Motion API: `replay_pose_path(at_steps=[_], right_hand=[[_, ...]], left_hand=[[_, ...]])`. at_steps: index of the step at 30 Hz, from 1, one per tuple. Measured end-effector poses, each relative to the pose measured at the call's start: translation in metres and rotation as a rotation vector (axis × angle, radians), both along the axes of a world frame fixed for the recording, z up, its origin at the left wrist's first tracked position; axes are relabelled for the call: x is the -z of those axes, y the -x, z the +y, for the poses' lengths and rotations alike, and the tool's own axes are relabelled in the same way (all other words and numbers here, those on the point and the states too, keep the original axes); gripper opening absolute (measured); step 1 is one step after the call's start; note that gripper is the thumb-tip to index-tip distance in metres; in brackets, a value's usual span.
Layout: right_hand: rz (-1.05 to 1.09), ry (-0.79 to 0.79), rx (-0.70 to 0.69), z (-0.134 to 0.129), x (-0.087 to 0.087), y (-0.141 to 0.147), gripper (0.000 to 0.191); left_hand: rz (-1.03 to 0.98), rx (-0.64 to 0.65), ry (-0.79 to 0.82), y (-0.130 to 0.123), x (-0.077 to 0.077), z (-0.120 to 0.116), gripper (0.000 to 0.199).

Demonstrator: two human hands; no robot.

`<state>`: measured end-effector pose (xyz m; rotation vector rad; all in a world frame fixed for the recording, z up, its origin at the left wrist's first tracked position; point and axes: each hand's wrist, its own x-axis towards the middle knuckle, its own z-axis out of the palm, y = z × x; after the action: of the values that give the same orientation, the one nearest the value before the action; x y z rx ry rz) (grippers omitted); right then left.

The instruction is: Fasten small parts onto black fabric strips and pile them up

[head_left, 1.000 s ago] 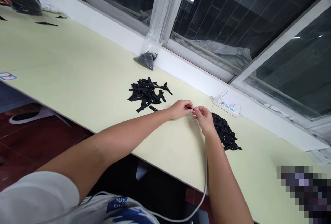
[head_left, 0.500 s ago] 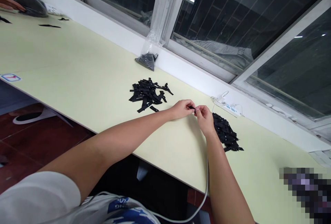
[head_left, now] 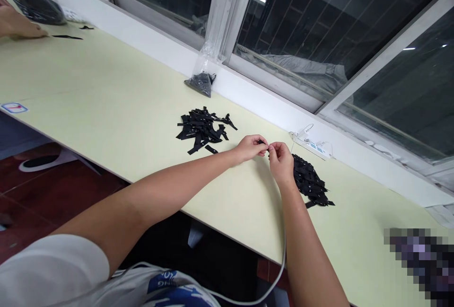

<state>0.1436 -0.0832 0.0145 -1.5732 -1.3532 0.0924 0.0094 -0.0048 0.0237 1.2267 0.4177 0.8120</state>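
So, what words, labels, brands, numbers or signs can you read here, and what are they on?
Shirt: blue and white lettering, folded and turned about; no whole word can be made out.
Sticker at the edge of the table: a red mark inside a blue border, too small to tell whether it is a number.
Power strip: no readable text.
Clear bag by the window: no readable text.

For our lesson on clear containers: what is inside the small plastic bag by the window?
Dark pieces fill the bottom of the small plastic bag; its upper part is see-through. Those deeper in the heap are covered and cannot be seen.
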Motion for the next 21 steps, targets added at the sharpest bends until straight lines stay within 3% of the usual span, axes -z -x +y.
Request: replay_pose_path(at_steps=[21], right_hand=[[0.023, -0.028, 0.003, 0.0033, 0.0026, -0.0032, 0.029]], left_hand=[[-0.025, 0.068, 0.371, 0.0050, -0.0088, -0.0021, 0.006]])
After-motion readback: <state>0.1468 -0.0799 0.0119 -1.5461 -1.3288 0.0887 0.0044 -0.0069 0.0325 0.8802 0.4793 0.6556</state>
